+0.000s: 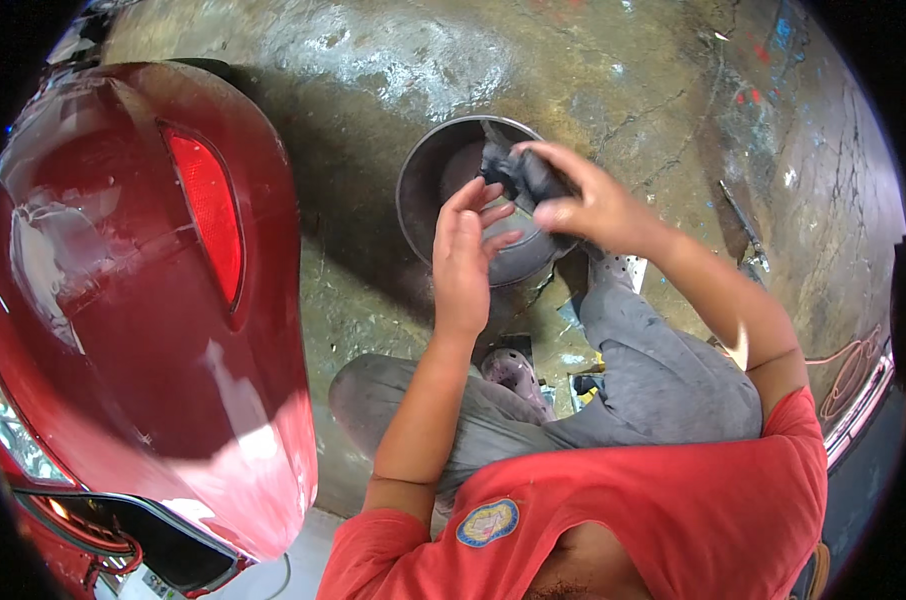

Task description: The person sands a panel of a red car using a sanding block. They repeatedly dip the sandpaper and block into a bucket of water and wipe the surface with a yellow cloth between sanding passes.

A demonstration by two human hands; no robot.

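Observation:
My right hand (607, 202) grips a dark, crumpled piece (547, 178) of what may be wet sandpaper or cloth, blurred by motion, above a round dark bucket (453, 142). Just left of it, my left hand (464, 255) is raised over the bucket's near side with its fingers apart and slightly curled. Whether its fingertips touch the dark piece cannot be told. Inside the bucket the contents are partly hidden by both hands. A red car bumper (123, 300) with a red reflector (209, 217) fills the left side.
A thin metal tool (742, 217) lies on the stained concrete floor (648, 90) to the right. Scraps (588, 386) lie between my legs, near a perforated clog (513, 375). A coiled orange hose or cord (847, 375) is at the far right. The bucket stands close ahead of my feet.

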